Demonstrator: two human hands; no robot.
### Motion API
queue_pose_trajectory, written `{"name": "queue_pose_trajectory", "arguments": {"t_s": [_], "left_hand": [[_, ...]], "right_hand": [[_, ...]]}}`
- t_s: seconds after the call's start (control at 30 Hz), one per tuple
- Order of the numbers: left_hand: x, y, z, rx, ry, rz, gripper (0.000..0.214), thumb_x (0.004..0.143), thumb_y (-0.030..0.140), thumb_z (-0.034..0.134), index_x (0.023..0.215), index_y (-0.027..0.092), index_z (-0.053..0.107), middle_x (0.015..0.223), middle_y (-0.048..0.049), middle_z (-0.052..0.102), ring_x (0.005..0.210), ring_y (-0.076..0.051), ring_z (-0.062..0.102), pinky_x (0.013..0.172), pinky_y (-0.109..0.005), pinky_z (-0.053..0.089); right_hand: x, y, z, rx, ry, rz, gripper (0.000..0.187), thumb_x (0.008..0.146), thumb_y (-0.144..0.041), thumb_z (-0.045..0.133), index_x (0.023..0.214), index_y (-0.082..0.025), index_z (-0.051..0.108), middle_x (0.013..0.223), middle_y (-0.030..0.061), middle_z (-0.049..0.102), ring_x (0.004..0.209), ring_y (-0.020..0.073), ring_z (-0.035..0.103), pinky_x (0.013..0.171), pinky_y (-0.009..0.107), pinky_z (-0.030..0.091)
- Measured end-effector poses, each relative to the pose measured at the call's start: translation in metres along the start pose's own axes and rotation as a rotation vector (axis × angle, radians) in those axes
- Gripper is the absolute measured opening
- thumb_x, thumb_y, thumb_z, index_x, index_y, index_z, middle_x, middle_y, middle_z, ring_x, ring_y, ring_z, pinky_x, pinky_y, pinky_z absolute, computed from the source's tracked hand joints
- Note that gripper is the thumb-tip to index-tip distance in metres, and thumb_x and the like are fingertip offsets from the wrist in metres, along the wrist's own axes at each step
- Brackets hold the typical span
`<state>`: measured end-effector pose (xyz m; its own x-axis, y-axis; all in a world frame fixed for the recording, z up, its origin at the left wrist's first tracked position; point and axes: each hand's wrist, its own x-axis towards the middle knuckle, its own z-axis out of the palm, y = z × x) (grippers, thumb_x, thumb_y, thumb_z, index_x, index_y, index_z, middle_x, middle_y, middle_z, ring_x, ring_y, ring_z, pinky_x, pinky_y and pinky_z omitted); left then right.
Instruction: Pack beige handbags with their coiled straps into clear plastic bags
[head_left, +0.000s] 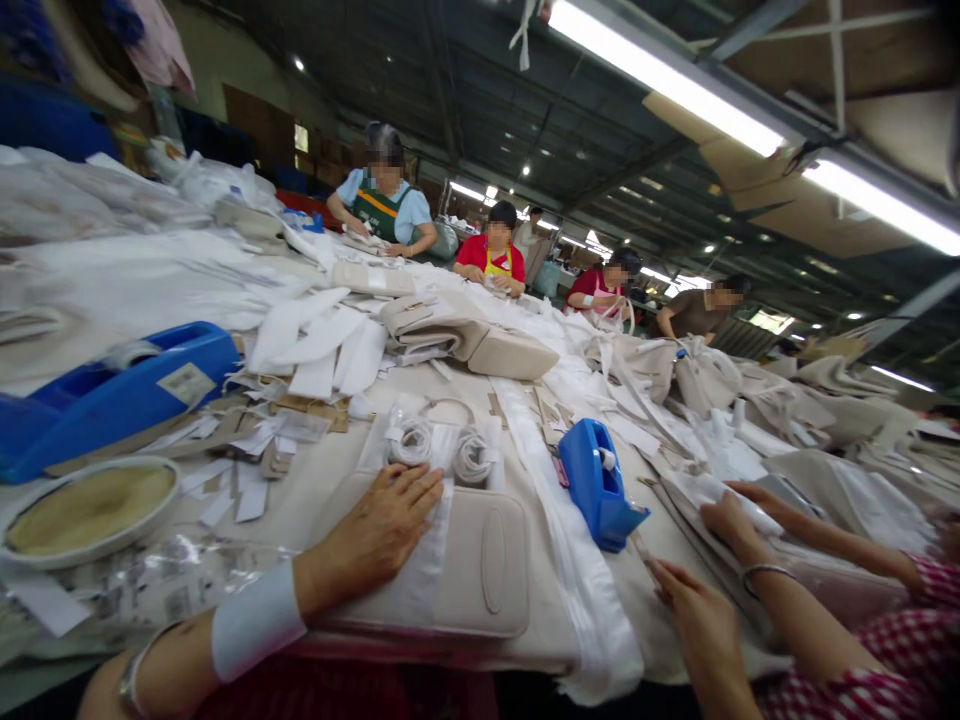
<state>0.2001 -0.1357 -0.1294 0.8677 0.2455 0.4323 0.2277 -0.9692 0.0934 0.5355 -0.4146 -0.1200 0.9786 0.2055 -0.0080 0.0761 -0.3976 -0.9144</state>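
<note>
My left hand (379,535) lies flat, fingers stretched out, on a white strip (420,585) laid across a beige padded piece (487,565) at the table's near edge. A white band is round that wrist. My right hand (694,620) rests open on pale fabric at the lower right, fingers pointing up and left, holding nothing. Just beyond my left fingertips are two coiled white cords in clear wrap (442,452). A small blue tape dispenser (596,485) stands between my two hands.
A co-worker in red-checked sleeves (900,650) has both hands on fabric at the right. A large blue tape dispenser (112,390) and a round dish (90,510) sit at the left. Beige bags and white fabric pile up along the table; several people work opposite.
</note>
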Motion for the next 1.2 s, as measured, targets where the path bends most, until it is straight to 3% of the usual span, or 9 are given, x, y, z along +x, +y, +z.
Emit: {"name": "queue_pose_trajectory", "arguments": {"t_s": [0.07, 0.2, 0.33, 0.47, 0.57, 0.7, 0.83, 1.03, 1.2], "left_hand": [[-0.001, 0.002, -0.002, -0.024, -0.010, -0.013, 0.041, 0.097, 0.021, 0.045, 0.139, 0.017, 0.047, 0.145, -0.0105, 0.051, 0.133, -0.027, 0.045, 0.111, -0.045, 0.029], [-0.003, 0.004, -0.005, -0.042, -0.019, -0.031, 0.040, 0.098, 0.024, 0.045, 0.137, 0.017, 0.046, 0.146, -0.0117, 0.049, 0.135, -0.027, 0.043, 0.112, -0.045, 0.028], [-0.004, 0.005, -0.006, -0.043, -0.025, -0.041, 0.037, 0.099, 0.026, 0.044, 0.135, 0.016, 0.047, 0.145, -0.0122, 0.050, 0.135, -0.027, 0.043, 0.112, -0.046, 0.029], [-0.003, 0.007, -0.008, -0.049, -0.001, -0.050, 0.033, 0.097, 0.023, 0.046, 0.129, 0.017, 0.049, 0.143, -0.0149, 0.048, 0.133, -0.027, 0.044, 0.111, -0.046, 0.032], [-0.003, 0.007, -0.011, -0.060, -0.008, -0.055, 0.034, 0.095, 0.023, 0.048, 0.128, 0.017, 0.049, 0.140, -0.0161, 0.048, 0.130, -0.028, 0.046, 0.112, -0.046, 0.033], [-0.002, 0.007, -0.014, -0.073, -0.014, -0.076, 0.033, 0.097, 0.025, 0.047, 0.129, 0.017, 0.049, 0.141, -0.0166, 0.047, 0.133, -0.029, 0.042, 0.113, -0.046, 0.032], [-0.002, 0.006, -0.013, -0.072, -0.012, -0.069, 0.035, 0.098, 0.026, 0.044, 0.131, 0.016, 0.048, 0.148, -0.0162, 0.041, 0.136, -0.030, 0.040, 0.114, -0.047, 0.030], [0.000, 0.006, -0.008, -0.108, -0.018, -0.040, 0.034, 0.099, 0.023, 0.042, 0.131, 0.014, 0.049, 0.140, -0.0118, 0.053, 0.128, -0.028, 0.047, 0.112, -0.047, 0.031], [0.000, 0.005, -0.009, -0.104, -0.035, -0.046, 0.035, 0.099, 0.024, 0.043, 0.132, 0.014, 0.049, 0.142, -0.0127, 0.051, 0.129, -0.028, 0.046, 0.112, -0.048, 0.031]], "right_hand": [[-0.002, -0.019, -0.010, -0.351, -0.025, -0.152, 0.027, 0.055, -0.052, 0.071, 0.064, -0.027, 0.071, 0.063, 0.0053, 0.065, 0.068, 0.0291, 0.059, 0.066, 0.044, 0.045], [-0.020, -0.094, 0.013, -0.772, -0.265, -0.856, 0.024, 0.075, -0.047, 0.055, 0.072, -0.031, 0.073, 0.082, 0.0050, 0.070, 0.086, 0.0302, 0.060, 0.079, 0.045, 0.043], [-0.065, -0.186, 0.084, -0.923, -0.638, -1.237, 0.024, 0.086, -0.030, 0.054, 0.068, -0.029, 0.071, 0.072, 0.0017, 0.065, 0.083, 0.0228, 0.056, 0.075, 0.036, 0.038], [-0.100, -0.238, 0.164, -1.080, -1.011, -1.392, 0.018, 0.081, -0.016, 0.064, 0.073, -0.029, 0.074, 0.077, -0.0026, 0.071, 0.087, 0.0173, 0.060, 0.082, 0.030, 0.035], [-0.104, -0.244, 0.213, -1.208, -1.172, -1.384, 0.014, 0.077, -0.018, 0.069, 0.079, -0.029, 0.077, 0.080, -0.0030, 0.074, 0.084, 0.0149, 0.064, 0.084, 0.028, 0.036], [-0.101, -0.236, 0.252, -1.320, -1.138, -1.396, 0.014, 0.072, -0.014, 0.069, 0.078, -0.023, 0.078, 0.077, 0.0029, 0.075, 0.078, 0.0174, 0.066, 0.088, 0.030, 0.036], [-0.104, -0.231, 0.262, -1.390, -1.072, -1.438, 0.018, 0.077, -0.012, 0.061, 0.080, -0.018, 0.078, 0.079, 0.0096, 0.075, 0.083, 0.0205, 0.068, 0.089, 0.033, 0.035], [-0.105, -0.222, 0.267, -1.405, -0.972, -1.512, 0.024, 0.083, -0.013, 0.052, 0.085, -0.011, 0.076, 0.085, 0.0166, 0.074, 0.081, 0.0215, 0.068, 0.089, 0.034, 0.035], [-0.104, -0.209, 0.267, -1.347, -0.907, -1.574, 0.027, 0.086, -0.013, 0.050, 0.095, -0.013, 0.075, 0.085, 0.0160, 0.074, 0.093, 0.0255, 0.066, 0.104, 0.042, 0.025]]}}
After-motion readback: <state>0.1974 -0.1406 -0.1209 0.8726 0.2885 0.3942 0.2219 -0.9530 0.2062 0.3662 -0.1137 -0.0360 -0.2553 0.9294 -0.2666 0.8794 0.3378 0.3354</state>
